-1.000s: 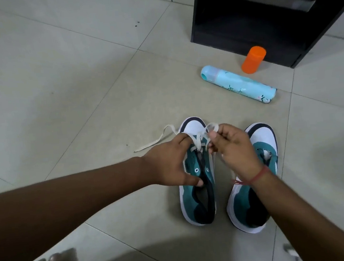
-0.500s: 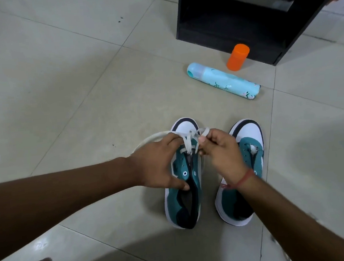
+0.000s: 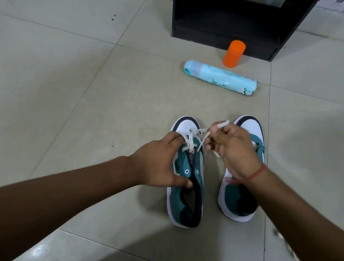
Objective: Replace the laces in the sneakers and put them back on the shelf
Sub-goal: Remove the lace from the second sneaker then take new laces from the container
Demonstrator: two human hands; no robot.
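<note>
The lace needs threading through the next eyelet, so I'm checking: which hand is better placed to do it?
Right. The right hand already pinches the lace, while the left hand grips the sneaker, steadying it.

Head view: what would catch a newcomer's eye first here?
Two hands working a white lace on the left of two teal and white sneakers in the middle of the tiled floor: the left hand holds the left sneaker, the right hand pinches the lace end above the right sneaker. Beyond them a pale blue bottle lies on its side, with an orange cup upside down before a black shelf.
</note>
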